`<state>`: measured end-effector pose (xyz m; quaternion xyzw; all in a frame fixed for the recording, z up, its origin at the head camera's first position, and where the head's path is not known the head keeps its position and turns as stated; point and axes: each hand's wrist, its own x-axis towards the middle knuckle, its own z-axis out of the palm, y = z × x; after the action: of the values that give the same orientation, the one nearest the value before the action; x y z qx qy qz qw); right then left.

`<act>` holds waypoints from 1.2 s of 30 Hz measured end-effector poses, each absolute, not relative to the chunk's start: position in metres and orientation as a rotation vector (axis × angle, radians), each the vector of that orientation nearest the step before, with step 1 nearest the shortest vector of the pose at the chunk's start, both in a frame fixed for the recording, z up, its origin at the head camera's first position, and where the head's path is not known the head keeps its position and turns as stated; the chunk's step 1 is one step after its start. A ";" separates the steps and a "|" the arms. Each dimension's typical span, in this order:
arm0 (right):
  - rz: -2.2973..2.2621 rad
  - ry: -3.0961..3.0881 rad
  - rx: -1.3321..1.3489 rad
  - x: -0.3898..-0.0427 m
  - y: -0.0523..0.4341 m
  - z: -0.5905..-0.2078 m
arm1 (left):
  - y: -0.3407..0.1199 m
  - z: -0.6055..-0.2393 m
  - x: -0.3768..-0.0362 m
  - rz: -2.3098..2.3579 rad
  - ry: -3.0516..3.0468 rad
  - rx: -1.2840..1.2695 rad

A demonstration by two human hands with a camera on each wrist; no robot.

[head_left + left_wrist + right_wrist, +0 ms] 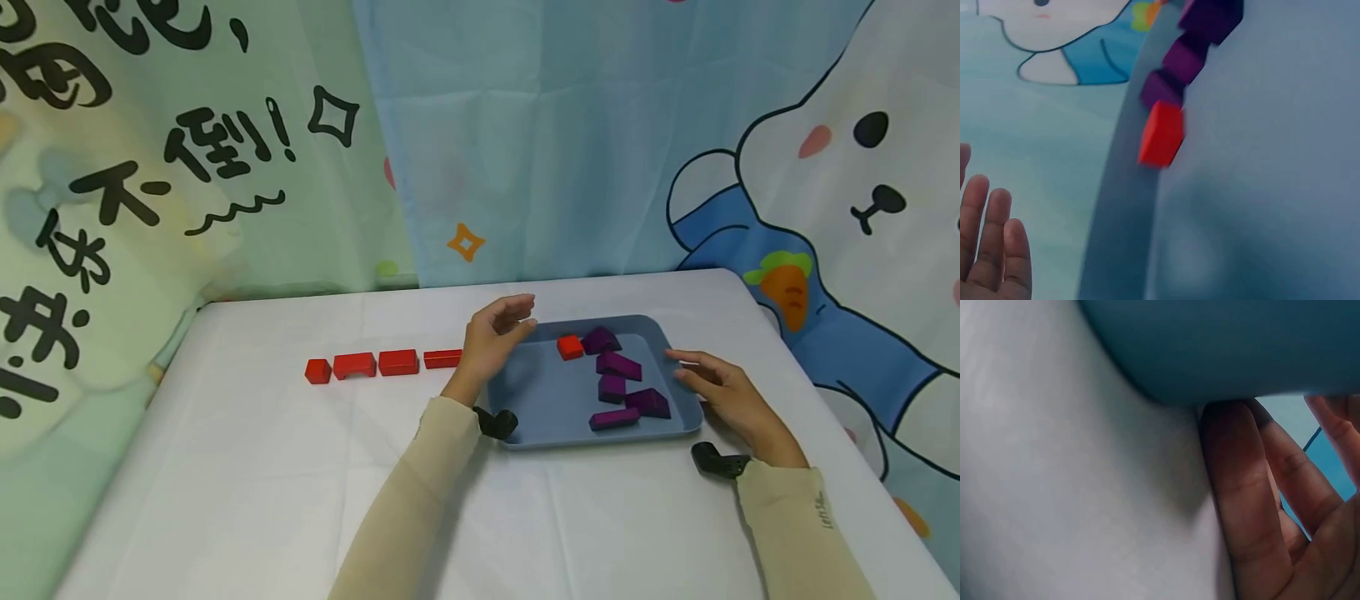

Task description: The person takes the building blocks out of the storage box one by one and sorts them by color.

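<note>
Hands framed the tray (525,417): my left hand (491,342) hovered empty at the tray's left rim, fingers relaxed and slightly curled, while my right hand (720,392) lay against its right rim, fingers straight, gripping nothing. Inside the tray, the red block (570,347) sat at the far edge, just right of my left hand, the nearer one. Purple blocks (618,383) ran from it toward me. Four red blocks (382,364) lined the table (262,467) left of the tray.

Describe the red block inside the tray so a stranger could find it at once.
Start at the blue plastic tray on the white table. At its far edge, a small red cube block sits beside the purple blocks. It is the only red piece in the tray.
</note>
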<state>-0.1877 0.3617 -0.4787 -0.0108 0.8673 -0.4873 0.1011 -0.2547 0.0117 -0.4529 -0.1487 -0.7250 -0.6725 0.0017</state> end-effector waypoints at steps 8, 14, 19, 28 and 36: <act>-1.457 2.550 -0.020 -0.188 0.361 -0.480 | 0.054 -0.465 -0.257 -2.220 -2.366 -0.202; -1.462 2.549 -0.014 -0.188 0.361 -0.479 | 0.070 -0.470 -0.258 -2.075 -2.590 -0.001; -1.473 2.551 -0.022 -0.186 0.362 -0.478 | 0.077 -0.474 -0.259 -1.867 -2.746 0.026; -1.496 2.536 -0.034 -0.186 0.359 -0.479 | 0.083 -0.481 -0.258 -1.653 -2.762 0.008; -1.456 2.556 -0.028 -0.186 0.362 -0.479 | 0.069 -0.464 -0.258 -1.895 -2.729 -0.157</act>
<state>-0.1858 0.3621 -0.4788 -0.0096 0.8645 -0.4925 0.0996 -0.2576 0.0694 -0.4641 -0.0469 -0.8170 -0.5673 -0.0919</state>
